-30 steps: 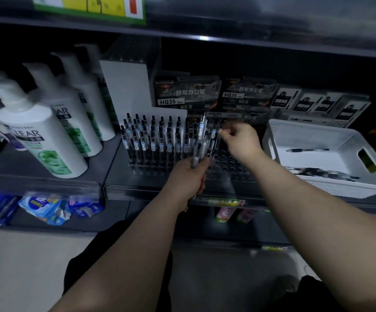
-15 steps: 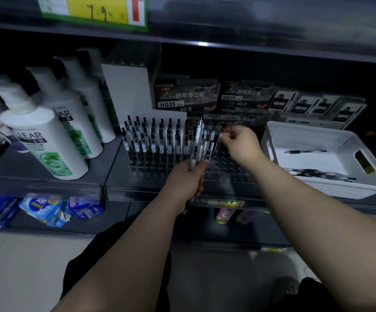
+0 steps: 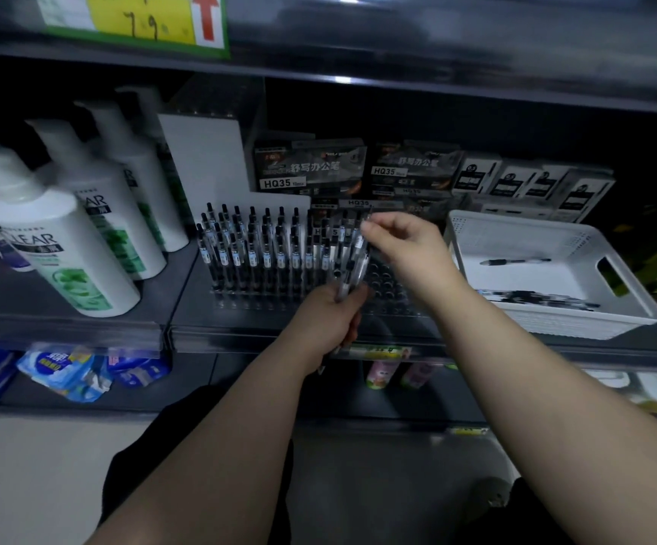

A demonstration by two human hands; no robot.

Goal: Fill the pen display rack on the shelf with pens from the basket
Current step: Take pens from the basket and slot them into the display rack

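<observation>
A clear pen display rack (image 3: 391,287) stands on the middle shelf; its left part holds several upright black pens (image 3: 252,245), its right holes are bare. My left hand (image 3: 328,314) is in front of the rack, shut on a bunch of pens (image 3: 352,269) pointing up. My right hand (image 3: 401,245) hovers over the rack's right part, fingers pinched on the top of one pen (image 3: 364,224) from the bunch. The white basket (image 3: 578,322) sits to the right with several pens (image 3: 535,297) lying inside.
White shampoo bottles (image 3: 55,245) stand left of the rack. Boxes of pens (image 3: 311,167) are stacked behind it. An upper shelf edge with a yellow price tag (image 3: 138,21) hangs overhead. Packets (image 3: 67,371) lie on the lower shelf.
My right hand has lifted a little and drawn back toward the bunch, pinching one pen's top. The left hand has stayed in place with the bunch.
</observation>
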